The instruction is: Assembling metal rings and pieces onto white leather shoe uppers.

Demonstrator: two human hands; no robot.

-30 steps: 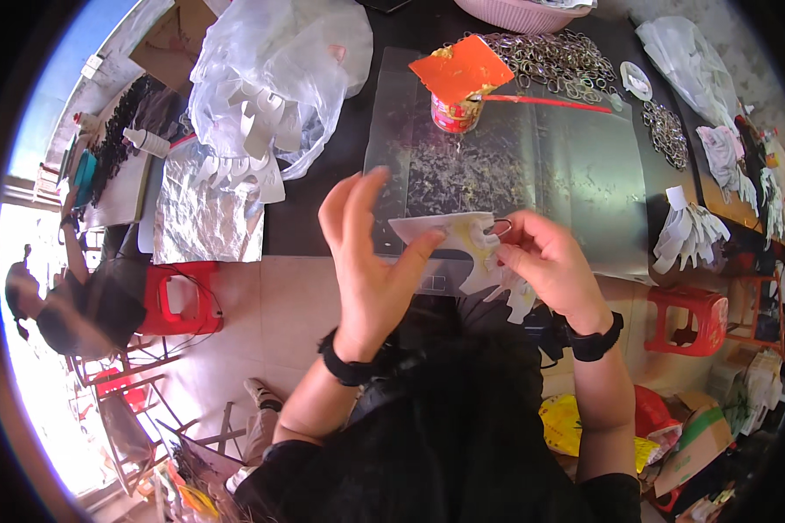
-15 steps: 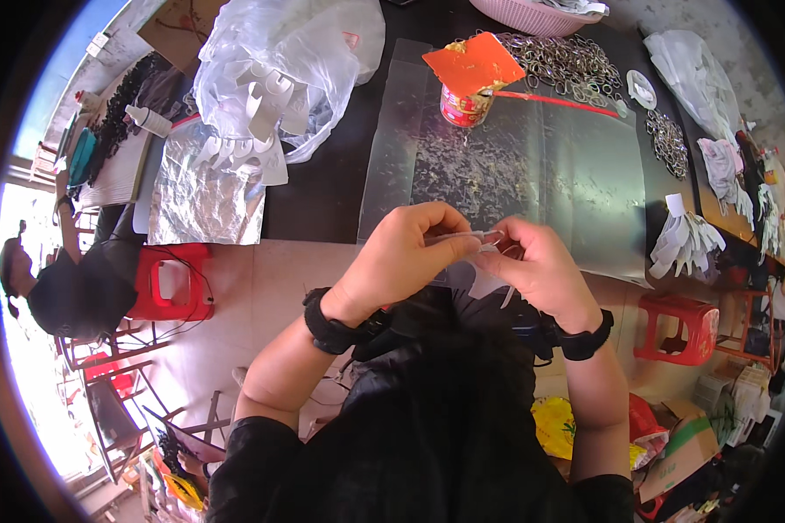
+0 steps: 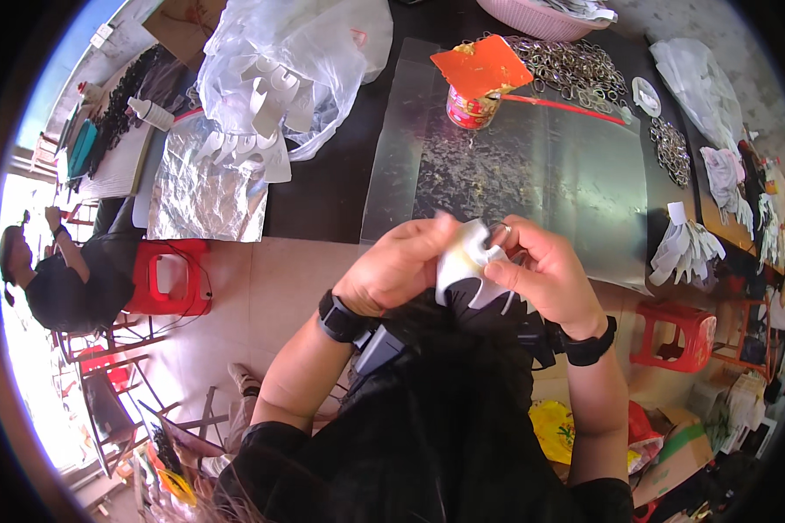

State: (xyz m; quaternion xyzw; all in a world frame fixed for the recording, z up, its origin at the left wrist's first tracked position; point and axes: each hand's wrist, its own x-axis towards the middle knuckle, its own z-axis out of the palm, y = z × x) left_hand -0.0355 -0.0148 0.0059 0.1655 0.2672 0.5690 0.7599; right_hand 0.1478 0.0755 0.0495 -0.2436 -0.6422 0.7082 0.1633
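Note:
Above my lap, just off the table's front edge, a white strap-like piece with scalloped cut edges (image 3: 469,261) is between my two hands. My right hand (image 3: 541,266) pinches its right side between thumb and fingers, with a small metal ring (image 3: 499,228) showing at the fingertips. My left hand (image 3: 397,261) is closed at the piece's left edge; its thumb and fingertip are smeared by motion, and some of its fingers are hidden behind the piece. A yellowish patch shows on the white surface.
A smeared clear sheet (image 3: 515,183) covers the table before me, bearing a can (image 3: 473,111) topped by an orange card (image 3: 481,67). Metal rings (image 3: 576,65) lie behind. Similar white pieces (image 3: 685,244) hang at right; others spill from a plastic bag (image 3: 340,78) at left. Red stools (image 3: 672,336) flank me.
The white piece has turned from nearly edge-on to face up. My left hand's fingers have shifted left along its edge. At far left, another person's arm has bent upward.

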